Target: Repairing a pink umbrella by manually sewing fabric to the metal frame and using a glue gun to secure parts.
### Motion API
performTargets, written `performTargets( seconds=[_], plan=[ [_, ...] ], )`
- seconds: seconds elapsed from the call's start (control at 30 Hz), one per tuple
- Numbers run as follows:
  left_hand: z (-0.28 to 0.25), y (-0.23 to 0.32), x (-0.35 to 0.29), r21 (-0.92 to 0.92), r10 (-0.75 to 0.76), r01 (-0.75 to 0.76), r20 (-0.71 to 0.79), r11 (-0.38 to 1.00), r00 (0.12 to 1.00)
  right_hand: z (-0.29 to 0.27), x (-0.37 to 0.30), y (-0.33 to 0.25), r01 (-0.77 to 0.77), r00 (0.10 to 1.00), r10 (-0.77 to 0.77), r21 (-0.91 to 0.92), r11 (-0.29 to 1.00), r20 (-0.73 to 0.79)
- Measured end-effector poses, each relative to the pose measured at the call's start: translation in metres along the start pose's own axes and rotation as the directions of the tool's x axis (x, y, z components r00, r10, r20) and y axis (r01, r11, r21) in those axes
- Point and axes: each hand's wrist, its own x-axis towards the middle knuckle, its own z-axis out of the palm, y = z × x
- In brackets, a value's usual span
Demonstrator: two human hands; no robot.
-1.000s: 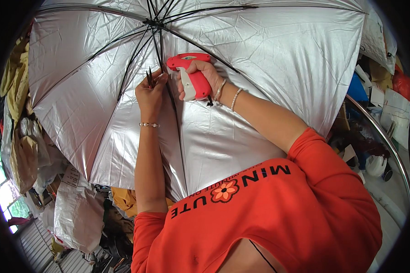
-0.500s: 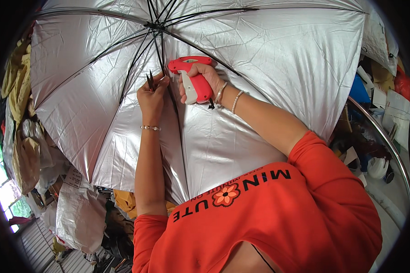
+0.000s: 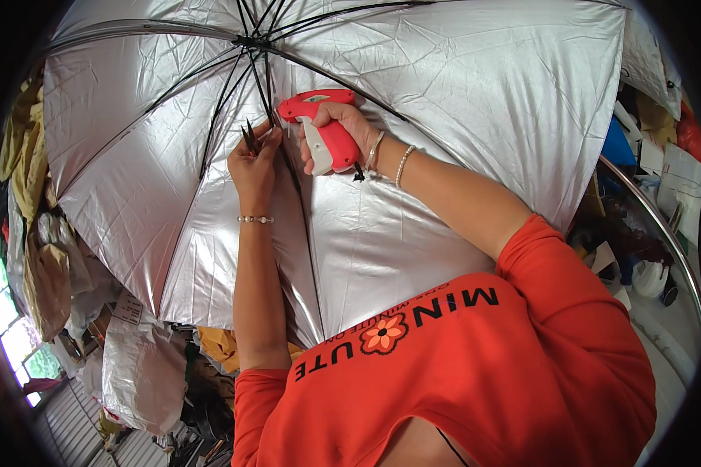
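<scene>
Head view: left hand [image 3: 252,162] closed around dark snips [image 3: 250,138], right hand [image 3: 354,124] wrapped round a tag gun [image 3: 338,148], apparently being aligned beside the umbrella [image 3: 475,117] rib [image 3: 294,176], calling for steady aim.

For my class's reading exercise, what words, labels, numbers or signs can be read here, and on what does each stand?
Red shirt: large dark lettering beside an orange flower, readable but not copied here; smaller lettering is hard to read.
Pale label, lower left: print too small to read.
Tagging gun: possible small mark, too small to read.
</scene>
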Motion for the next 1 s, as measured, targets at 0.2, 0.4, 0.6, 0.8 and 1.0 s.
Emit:
performTargets(
  seconds=[0.2,0.4,0.6,0.8,1.0],
  plan=[
    [0.002,0.003,0.0,0.013,-0.017,0.017,0.009,1.0,1.0,0.001,-0.002,0.0,-0.021,1.0,0.021,-0.013,1.0,-0.016],
    [-0.004,0.004,-0.001,0.028,-0.012,0.012,0.006,1.0,1.0,0.009,-0.004,-0.003,-0.052,0.997,0.05,-0.027,0.998,-0.061],
    [-0.008,0.003,-0.001,-0.04,-0.037,0.037,0.014,0.999,0.999,-0.008,0.012,0.001,-0.135,0.98,0.104,0.186,0.973,0.169],
    [-0.021,0.008,-0.003,-0.084,-0.076,0.077,0.017,0.993,0.997,0.011,0.013,0.009,-0.088,0.993,0.078,0.124,0.988,0.085],
    [-0.028,0.004,-0.003,-0.077,-0.098,0.101,0.04,0.992,0.994,0.017,0.015,0.013,-0.052,0.997,0.046,0.097,0.994,0.068]
  ],
)
